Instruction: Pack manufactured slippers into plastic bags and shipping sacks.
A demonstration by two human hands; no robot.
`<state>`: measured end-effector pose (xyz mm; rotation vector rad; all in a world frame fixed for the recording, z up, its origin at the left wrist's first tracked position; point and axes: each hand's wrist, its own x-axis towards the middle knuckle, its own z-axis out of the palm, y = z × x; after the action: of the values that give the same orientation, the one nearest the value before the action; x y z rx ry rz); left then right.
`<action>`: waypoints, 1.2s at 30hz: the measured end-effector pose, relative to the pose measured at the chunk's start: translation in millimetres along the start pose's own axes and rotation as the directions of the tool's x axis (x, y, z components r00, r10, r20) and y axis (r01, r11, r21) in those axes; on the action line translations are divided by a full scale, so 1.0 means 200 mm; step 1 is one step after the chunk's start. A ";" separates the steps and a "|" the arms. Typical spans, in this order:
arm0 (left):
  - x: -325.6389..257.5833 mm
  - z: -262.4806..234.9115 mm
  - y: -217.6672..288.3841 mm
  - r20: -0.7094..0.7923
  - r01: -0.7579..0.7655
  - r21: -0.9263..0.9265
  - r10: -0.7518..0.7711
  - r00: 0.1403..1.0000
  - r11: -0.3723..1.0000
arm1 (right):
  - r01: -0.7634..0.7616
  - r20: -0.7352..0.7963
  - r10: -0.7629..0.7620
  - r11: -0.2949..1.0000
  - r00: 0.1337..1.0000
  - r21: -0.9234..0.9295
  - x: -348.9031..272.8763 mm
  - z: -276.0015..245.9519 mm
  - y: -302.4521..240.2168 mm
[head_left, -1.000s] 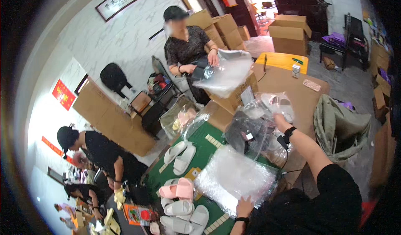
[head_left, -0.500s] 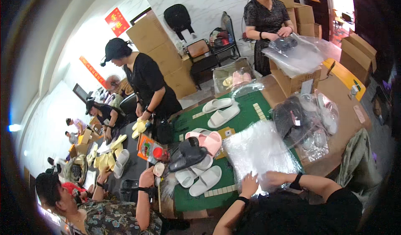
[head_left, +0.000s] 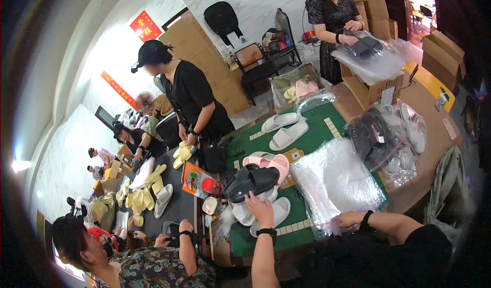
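Note:
My left hand (head_left: 262, 211) lies over the slipper pile with its fingers apart, their tips at the lower edge of the black slippers (head_left: 251, 183). Beneath and beside it are white slippers (head_left: 276, 214), partly covered by my hand and the black pair. A pink pair (head_left: 279, 165) shows behind the black ones. My right hand (head_left: 349, 220) is at the near edge of a stack of clear plastic bags (head_left: 340, 183), fingers closed on the edge of a bag. Its fingertips are partly hard to make out.
White slippers (head_left: 289, 135) lie farther back on the green mat (head_left: 240, 244). Bagged slippers (head_left: 376, 134) and an open carton (head_left: 371, 91) stand to the right. On the left are an orange packet (head_left: 192, 179), yellow slippers (head_left: 137, 201) and a co-worker (head_left: 153, 260); two others work across the table.
My left hand has gone from the bag stack leftward to the slippers. My right hand stays at the bags' near edge. The view has shifted slightly.

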<state>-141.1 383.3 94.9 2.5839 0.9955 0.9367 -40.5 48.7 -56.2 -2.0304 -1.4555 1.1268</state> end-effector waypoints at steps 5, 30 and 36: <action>0.36 0.07 -0.17 0.048 0.109 -0.090 -0.105 0.993 0.990 | -0.033 -0.065 0.034 0.999 0.997 0.008 -0.02 0.05 -0.04; 0.68 0.52 -0.70 0.571 0.457 -0.215 -0.268 0.776 0.863 | -0.210 -0.190 0.162 0.941 0.968 -0.264 -0.06 0.01 -0.32; 0.62 0.32 0.10 0.410 0.244 0.007 -0.226 0.884 0.970 | -0.230 -0.168 0.180 0.906 0.969 -0.356 -0.05 0.11 -0.16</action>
<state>-19.5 451.5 113.0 2.4029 1.1115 0.3307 -78.3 47.8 -43.1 -2.5189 -1.5060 0.8139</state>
